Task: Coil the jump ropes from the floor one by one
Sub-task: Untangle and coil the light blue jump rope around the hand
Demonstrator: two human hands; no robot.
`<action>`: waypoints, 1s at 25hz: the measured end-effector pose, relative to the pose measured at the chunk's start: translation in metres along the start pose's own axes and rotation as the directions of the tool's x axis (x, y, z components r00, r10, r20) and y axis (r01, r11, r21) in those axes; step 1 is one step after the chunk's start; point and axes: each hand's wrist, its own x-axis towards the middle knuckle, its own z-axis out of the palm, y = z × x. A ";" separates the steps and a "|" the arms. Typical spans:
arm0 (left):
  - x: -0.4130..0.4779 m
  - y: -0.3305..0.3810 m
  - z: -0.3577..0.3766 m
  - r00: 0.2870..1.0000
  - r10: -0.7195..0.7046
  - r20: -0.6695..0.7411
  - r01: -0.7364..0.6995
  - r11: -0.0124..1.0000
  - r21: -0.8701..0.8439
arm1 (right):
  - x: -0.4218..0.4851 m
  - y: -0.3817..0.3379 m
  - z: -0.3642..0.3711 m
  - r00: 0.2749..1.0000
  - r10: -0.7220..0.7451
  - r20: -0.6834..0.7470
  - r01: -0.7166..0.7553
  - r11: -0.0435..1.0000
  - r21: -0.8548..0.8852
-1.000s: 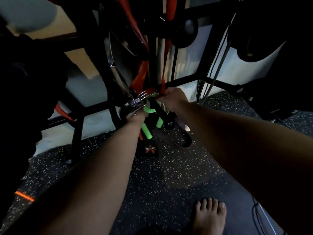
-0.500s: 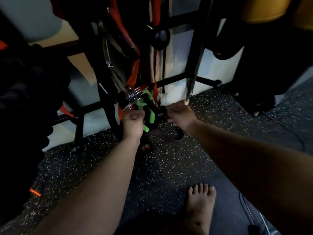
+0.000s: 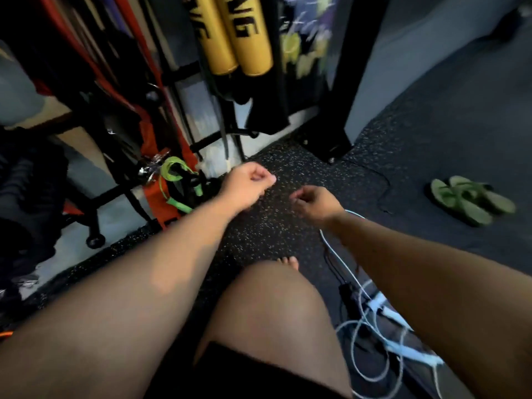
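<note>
Pale blue-white plastic: the cord of the jump rope (image 3: 371,335), thin and slick-looking, sprawled in slack loops on the speckled black rubber floor (image 3: 288,168), at its near right part, just beside the bent knee (image 3: 273,312). Carries two stubby pale handles (image 3: 387,313) among the loops, long axes slanting toward the near right corner. Sends one strand up in an arc to just under the right wrist.

Right hand (image 3: 313,201) above the far end of that tangle, fingers loosely curled and blurred; cannot tell whether pinching the strand or holding nothing. Left hand (image 3: 250,182) over the middle of the floor, balled into a fist with nothing seen inside, well apart from the cord.

Below and behind the right hand, then, toward the body, with the handles nearest the right elbow. By far the nearer of the two, the right. Probably calls for a reach back and down on that side to one handle, with the left waiting to take the turns. Likely to snag where the loops cross.

At the floor's far left edge, against the black metal rack (image 3: 95,197), a green rope (image 3: 172,174) hanging in a neat coil, seemingly done already. Further right along that edge, two yellow padded tubes (image 3: 239,33), smooth and glossy. Out toward the far right, a pair of green sandals (image 3: 472,200), flat and side by side.
</note>
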 end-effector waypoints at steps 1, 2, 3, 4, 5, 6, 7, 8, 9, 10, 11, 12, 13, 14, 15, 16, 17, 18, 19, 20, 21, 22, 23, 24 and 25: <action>-0.003 0.025 0.007 0.998 0.048 0.032 -0.049 0.998 0.028 | -0.018 0.007 -0.020 1.000 -0.006 -0.027 0.005 0.999 -0.035; -0.007 0.050 0.016 0.994 0.090 0.061 -0.093 0.994 0.051 | -0.037 0.016 -0.040 0.998 -0.003 -0.058 0.000 0.999 -0.053; -0.009 0.074 0.024 0.989 0.117 0.090 -0.124 0.989 0.075 | -0.055 0.026 -0.058 0.996 0.000 -0.085 -0.005 0.998 -0.058; -0.013 0.097 0.034 0.983 0.145 0.111 -0.155 0.984 0.087 | -0.073 0.039 -0.075 0.994 0.013 -0.106 -0.020 0.998 -0.063; -0.015 0.113 0.046 0.977 0.172 0.125 -0.184 0.979 0.088 | -0.088 0.052 -0.089 0.992 0.027 -0.124 -0.037 0.996 -0.079; -0.016 0.126 0.059 0.971 0.196 0.136 -0.208 0.974 0.084 | -0.101 0.065 -0.101 0.989 0.046 -0.141 -0.059 0.994 -0.093; -0.021 0.135 0.078 0.964 0.212 0.159 -0.227 0.970 0.082 | -0.116 0.080 -0.112 0.984 0.074 -0.160 -0.090 0.992 -0.094; -0.028 0.140 0.098 0.957 0.222 0.189 -0.241 0.967 0.084 | -0.128 0.095 -0.121 0.979 0.107 -0.175 -0.122 0.989 -0.081; -0.037 0.141 0.121 0.949 0.223 0.224 -0.247 0.965 0.085 | -0.140 0.112 -0.128 0.974 0.132 -0.182 -0.146 0.987 -0.069; -0.046 0.136 0.146 0.942 0.212 0.260 -0.241 0.967 0.086 | -0.151 0.129 -0.133 0.970 0.154 -0.186 -0.169 0.983 -0.067; -0.053 0.127 0.170 0.936 0.191 0.296 -0.225 0.971 0.085 | -0.160 0.146 -0.136 0.965 0.180 -0.190 -0.195 0.979 -0.061; -0.060 0.116 0.192 0.928 0.165 0.334 -0.204 0.975 0.086 | -0.169 0.163 -0.137 0.958 0.212 -0.193 -0.225 0.973 -0.047; -0.062 0.100 0.213 0.919 0.138 0.369 -0.185 0.978 0.097 | -0.176 0.181 -0.137 0.950 0.247 -0.191 -0.258 0.966 -0.033; -0.066 0.083 0.231 0.912 0.109 0.395 -0.166 0.980 0.113 | -0.183 0.197 -0.134 0.942 0.280 -0.186 -0.290 0.956 -0.031; -0.068 0.065 0.246 0.906 0.072 0.417 -0.139 0.981 0.133 | -0.189 0.212 -0.130 0.936 0.307 -0.175 -0.317 0.948 -0.032; -0.071 0.047 0.262 0.899 0.031 0.437 -0.113 0.980 0.163 | -0.194 0.228 -0.124 0.928 0.337 -0.157 -0.345 0.938 -0.031; -0.072 0.028 0.277 0.891 -0.011 0.453 -0.088 0.976 0.197 | -0.197 0.245 -0.117 0.920 0.370 -0.131 -0.377 0.926 -0.031; -0.073 0.009 0.291 0.881 -0.055 0.469 -0.068 0.968 0.242 | -0.200 0.263 -0.108 0.907 0.409 -0.100 -0.414 0.909 -0.038; -0.076 -0.009 0.303 0.868 -0.100 0.487 -0.048 0.958 0.283 | -0.202 0.279 -0.098 0.891 0.450 -0.060 -0.453 0.889 -0.063; -0.078 -0.027 0.315 0.853 -0.145 0.502 -0.028 0.946 0.322 | -0.205 0.294 -0.086 0.875 0.483 -0.011 -0.482 0.870 -0.106; -0.082 -0.044 0.324 0.837 -0.182 0.516 -0.012 0.937 0.350 | -0.207 0.307 -0.074 0.859 0.510 0.043 -0.499 0.853 -0.155; -0.086 -0.058 0.332 0.821 -0.218 0.528 0.000 0.925 0.381 | -0.209 0.316 -0.062 0.846 0.525 0.097 -0.500 0.843 -0.199; -0.090 -0.072 0.340 0.802 -0.249 0.544 0.009 0.914 0.406 | -0.209 0.323 -0.051 0.835 0.533 0.136 -0.498 0.837 -0.227; -0.093 -0.084 0.349 0.781 -0.278 0.559 0.014 0.903 0.429 | -0.208 0.328 -0.041 0.828 0.537 0.160 -0.497 0.836 -0.234; -0.095 -0.097 0.359 0.756 -0.310 0.576 0.021 0.892 0.451 | -0.205 0.332 -0.033 0.823 0.540 0.176 -0.499 0.835 -0.230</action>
